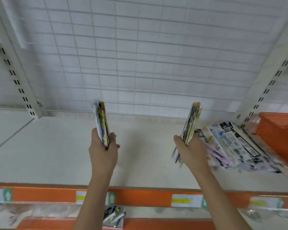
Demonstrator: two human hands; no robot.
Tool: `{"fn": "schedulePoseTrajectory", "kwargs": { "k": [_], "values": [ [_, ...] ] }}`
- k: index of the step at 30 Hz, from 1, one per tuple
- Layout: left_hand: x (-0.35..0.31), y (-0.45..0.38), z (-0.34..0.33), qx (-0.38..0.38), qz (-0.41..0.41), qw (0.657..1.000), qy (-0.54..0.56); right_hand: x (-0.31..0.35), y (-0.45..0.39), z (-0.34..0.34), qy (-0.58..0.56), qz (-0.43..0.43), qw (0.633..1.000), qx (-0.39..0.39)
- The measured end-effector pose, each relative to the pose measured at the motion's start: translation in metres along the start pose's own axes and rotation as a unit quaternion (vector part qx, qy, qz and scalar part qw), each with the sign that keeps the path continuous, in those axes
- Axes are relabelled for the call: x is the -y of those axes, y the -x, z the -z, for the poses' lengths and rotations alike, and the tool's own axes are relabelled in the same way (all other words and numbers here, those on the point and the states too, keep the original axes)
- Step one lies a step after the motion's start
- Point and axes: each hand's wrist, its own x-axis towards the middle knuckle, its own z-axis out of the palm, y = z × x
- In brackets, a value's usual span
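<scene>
Here, head view, itemised.

- Left hand (103,150): thumb and fingers are clamped on the lower end of the left stack of packets (102,123), which is held upright above the middle of the shelf board (56,155).
- Right hand (189,150): it is likewise clamped on the right stack of packets (191,122), held upright above the right part of the shelf board. The stack's lower end is blurred.

Risks, as judged:
- Each stack is pinched at one end only, so the free tops may fan apart.
- The covers look slick, so single packets could slide out and drop onto the shelf board or past its front edge.
- The leaning row of packets (231,143) at the right end of the shelf board is propped against the orange crate (279,133). It could be knocked flat if the right stack is pushed in too hard.

Materials and shapes:
- Packets: thin, flat, rectangular, with glossy colour print.
- Shelf board: smooth, matt, off-white.
- Orange crate: rigid, with a finely textured wall.
- Wire grid panel (140,55), behind the shelf board: thin white rods in rectangles.
- Price rail (140,196), along the shelf board's front edge: an orange strip with paper labels.
- Pens (113,214), below the shelf board: slim barrels, blurred.
</scene>
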Motion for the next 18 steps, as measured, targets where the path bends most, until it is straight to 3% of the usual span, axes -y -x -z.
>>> {"fn": "schedulePoseTrajectory", "kwargs": {
  "k": [5,18],
  "values": [
    [-0.028,0.037,-0.028,0.014,-0.023,0.999,-0.043,-0.019,0.005,0.045,-0.020,-0.017,1.000,-0.014],
    [-0.034,0.027,-0.074,0.091,0.032,0.993,-0.066,-0.039,-0.021,0.070,0.000,-0.035,0.999,-0.013]
  ]
}}
